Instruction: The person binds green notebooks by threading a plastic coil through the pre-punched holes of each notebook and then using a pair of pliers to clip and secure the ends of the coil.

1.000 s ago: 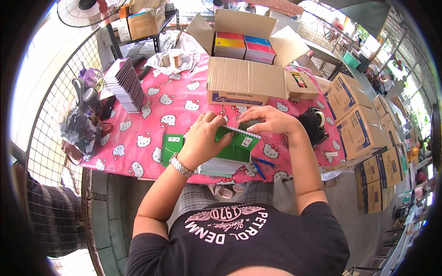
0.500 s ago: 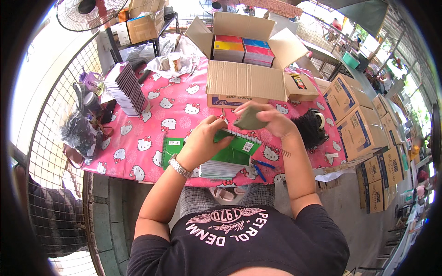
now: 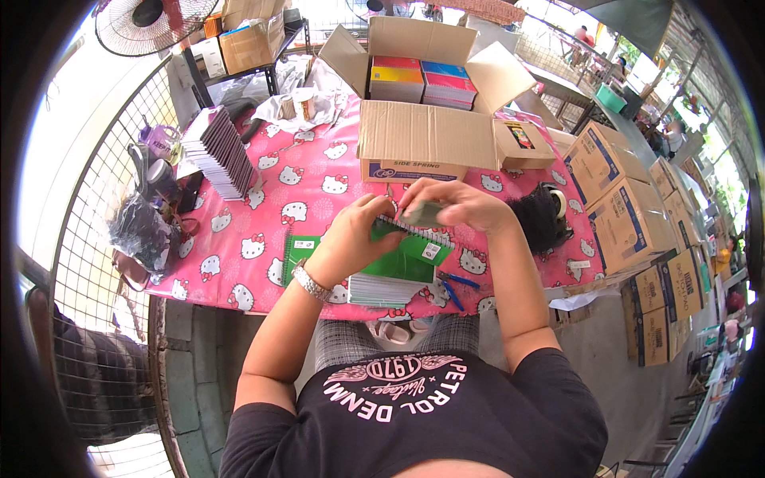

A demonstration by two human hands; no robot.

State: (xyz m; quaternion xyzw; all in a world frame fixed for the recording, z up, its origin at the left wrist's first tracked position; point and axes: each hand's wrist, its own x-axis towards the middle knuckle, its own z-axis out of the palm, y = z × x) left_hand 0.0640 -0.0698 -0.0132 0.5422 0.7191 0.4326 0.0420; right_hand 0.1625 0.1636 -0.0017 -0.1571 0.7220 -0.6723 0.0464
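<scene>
My left hand [image 3: 368, 227] is closed on a green spiral notebook [image 3: 410, 255], its thumb across the cover near the wire edge. Along the far edge of that notebook runs a spiral wire [image 3: 430, 235]. My right hand [image 3: 460, 205] has its fingers curled round a flat grey-green piece [image 3: 422, 213], held against the spiral beside my left fingers; I cannot make out what the piece is. Beneath lies a stack of notebooks [image 3: 382, 288] with white page edges showing. Another green notebook [image 3: 299, 248] lies to the left, and blue-handled pliers [image 3: 454, 288] rest to the right.
An open carton [image 3: 426, 139] of colourful notebooks stands at the back. A tall notebook stack [image 3: 219, 155] is at the left, near a plastic bag [image 3: 143, 233]. Black wire coils [image 3: 535, 217] and a small brown box [image 3: 522, 145] sit at the right. Cartons [image 3: 625, 227] are piled beyond.
My right hand has moved left and down, bringing the grey-green piece onto the spiral edge. The loose wire end that stuck out past the notebook's right side no longer shows there.
</scene>
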